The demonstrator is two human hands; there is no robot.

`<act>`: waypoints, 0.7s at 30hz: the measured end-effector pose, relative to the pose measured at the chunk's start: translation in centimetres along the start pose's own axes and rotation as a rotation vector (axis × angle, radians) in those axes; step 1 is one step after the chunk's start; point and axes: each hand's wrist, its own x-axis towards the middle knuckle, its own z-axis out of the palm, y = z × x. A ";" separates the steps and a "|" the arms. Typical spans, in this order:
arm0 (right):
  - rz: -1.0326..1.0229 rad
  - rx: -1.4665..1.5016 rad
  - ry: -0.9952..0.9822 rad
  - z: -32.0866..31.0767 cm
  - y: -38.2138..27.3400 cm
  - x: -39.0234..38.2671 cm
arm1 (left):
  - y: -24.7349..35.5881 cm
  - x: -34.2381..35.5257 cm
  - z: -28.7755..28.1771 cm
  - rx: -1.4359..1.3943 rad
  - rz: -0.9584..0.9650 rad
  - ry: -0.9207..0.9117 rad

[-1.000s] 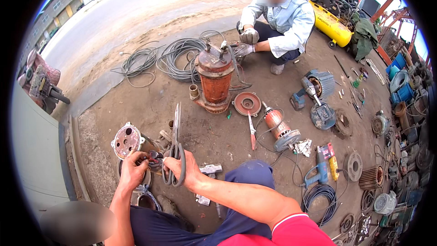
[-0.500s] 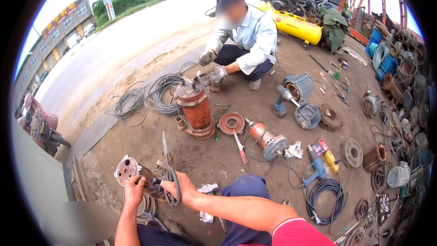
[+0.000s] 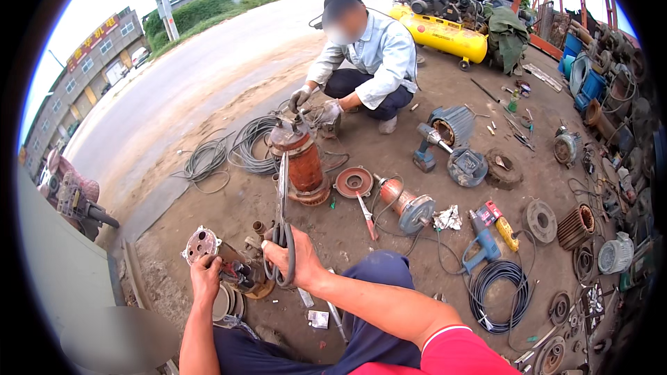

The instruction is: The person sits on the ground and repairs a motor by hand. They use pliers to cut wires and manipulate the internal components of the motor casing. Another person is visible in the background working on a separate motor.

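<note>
My right hand point(image 3: 303, 258) grips a pair of long-bladed scissors point(image 3: 283, 191) by the dark loop handles, with the blades pointing up and away from me. To its left, my left hand point(image 3: 205, 276) is closed at the side of a worn pump motor point(image 3: 244, 271), just below its round, holed end flange point(image 3: 201, 244). What the fingertips pinch there is too small to make out. Dark leads show in the opening along the motor's side. Beyond the scissors stands an orange-red submersible pump point(image 3: 306, 170), and a co-worker's gloved hands point(image 3: 328, 112) are at its top.
Coiled grey cable point(image 3: 253, 144) lies beside the red pump. Toward the right are a red round cover point(image 3: 353, 182), a red-and-silver motor point(image 3: 410, 210), a blue heat gun point(image 3: 481, 246) and coiled black cable point(image 3: 500, 295). A yellow compressor tank point(image 3: 445, 33) stands at the back.
My right hand has moved right, away from the pump motor, carrying the scissors. The blades look closer together now. My left hand stays at the motor.
</note>
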 end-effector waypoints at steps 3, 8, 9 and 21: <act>-0.019 0.200 0.089 -1.8 -1.5 0.6 | 0.0 -0.6 -0.8 0.024 0.015 0.038; -0.068 0.205 0.239 -8.0 -2.7 1.7 | -1.0 -0.7 -0.9 0.019 0.019 0.047; -0.077 0.216 0.299 -9.2 -2.6 1.9 | -1.3 -0.7 -1.0 -0.003 0.012 0.056; 0.750 -1.060 0.437 -26.9 16.9 -10.2 | 0.9 -1.2 0.2 -0.080 0.029 0.001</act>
